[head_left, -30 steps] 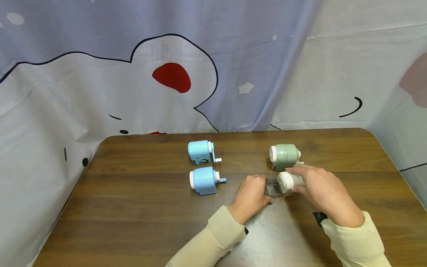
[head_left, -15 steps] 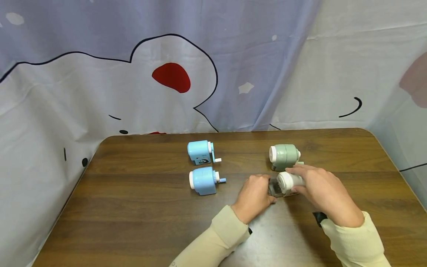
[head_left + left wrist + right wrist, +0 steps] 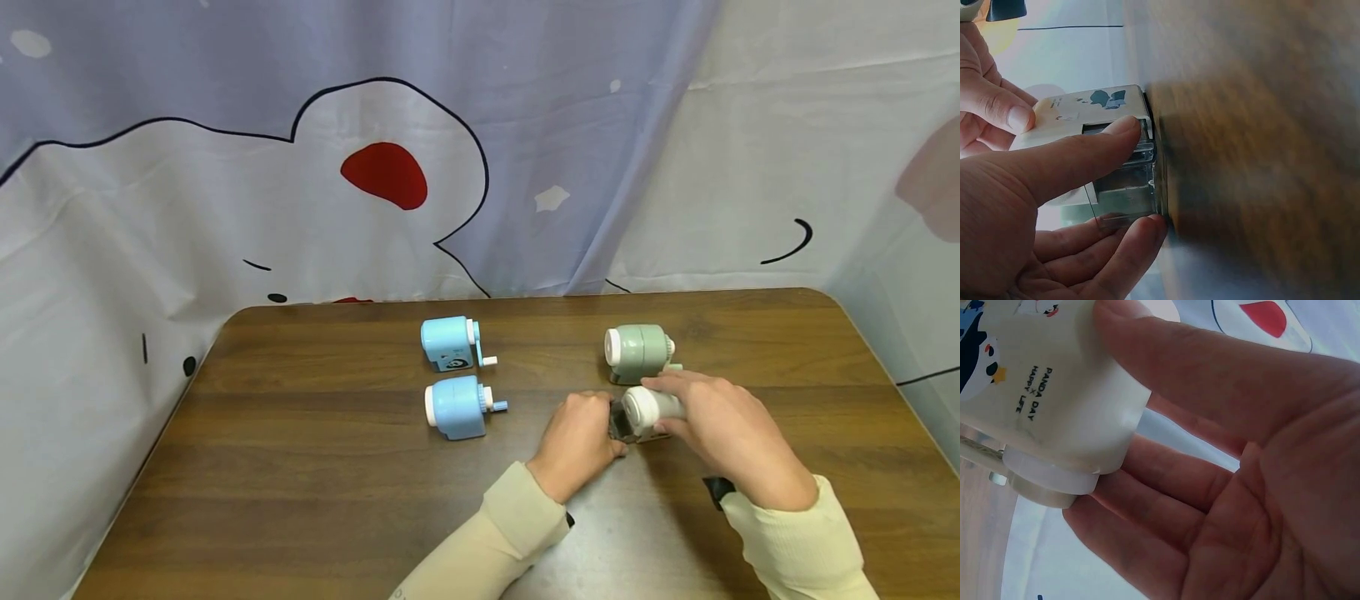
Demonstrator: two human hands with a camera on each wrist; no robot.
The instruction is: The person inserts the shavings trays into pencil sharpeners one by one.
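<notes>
A cream-white hand-crank pencil sharpener (image 3: 651, 408) stands right of the table's middle, its clear shavings drawer (image 3: 1125, 194) partly pulled out on the left side. My left hand (image 3: 573, 446) pinches that drawer between thumb and fingers, close over the tabletop. Around the top of the body curls my right hand (image 3: 731, 433), thumb on one side and fingers on the other. In the right wrist view the sharpener body (image 3: 1079, 394) shows printed panda pictures and lettering, with its crank knob (image 3: 1050, 481) near the fingertips. The palm hides part of the body in the head view.
Just behind the held sharpener stands a green sharpener (image 3: 639, 352). Two blue ones are to the left: a light blue sharpener (image 3: 448, 342) at the back and another blue sharpener (image 3: 458, 407) in front of it. A patterned curtain (image 3: 555, 150) hangs behind the wooden table (image 3: 300, 500).
My left hand has moved a little to the right, sliding the clear drawer further into the white sharpener. My right hand keeps its grip in the same place.
</notes>
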